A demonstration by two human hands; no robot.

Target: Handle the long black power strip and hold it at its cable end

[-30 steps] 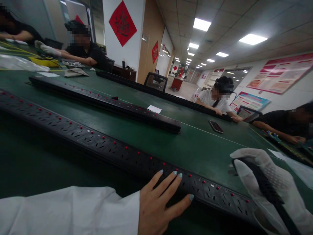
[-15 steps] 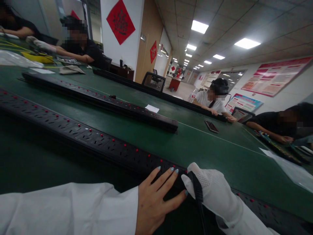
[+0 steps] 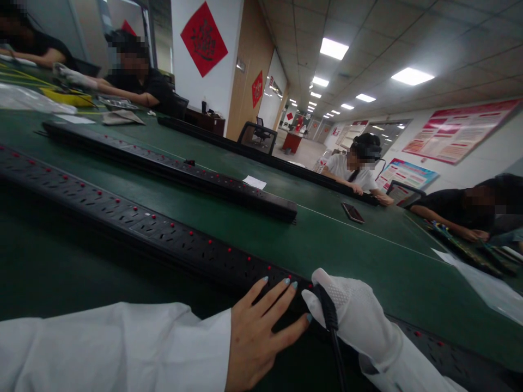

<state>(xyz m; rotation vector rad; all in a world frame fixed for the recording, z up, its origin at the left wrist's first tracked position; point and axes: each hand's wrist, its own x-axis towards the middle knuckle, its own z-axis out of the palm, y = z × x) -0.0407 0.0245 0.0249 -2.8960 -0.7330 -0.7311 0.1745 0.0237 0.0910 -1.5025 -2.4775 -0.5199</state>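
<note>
A long black power strip [image 3: 171,238] with sockets and small red lights or buttons runs diagonally across the table in front of me. Bare, with fingers spread, my left hand [image 3: 261,329] lies on the strip's near side. Beside it, my right hand [image 3: 347,310], in a white dotted glove, is closed around a black plug [image 3: 326,305] held against the strip's top. From the plug a black cable [image 3: 338,354] runs down toward me. The plug's pins and the socket under it are hidden by the glove.
Behind lies a second power strip [image 3: 171,169], and a third long black strip [image 3: 245,155] farther back. A phone [image 3: 352,212], a white paper slip [image 3: 254,182] and a plastic sheet [image 3: 482,283] rest on the green table [image 3: 368,256]. Several people work around it.
My view has shifted very slightly. Both hands stay at the same place on the strip, the right one still gripping the plug.
</note>
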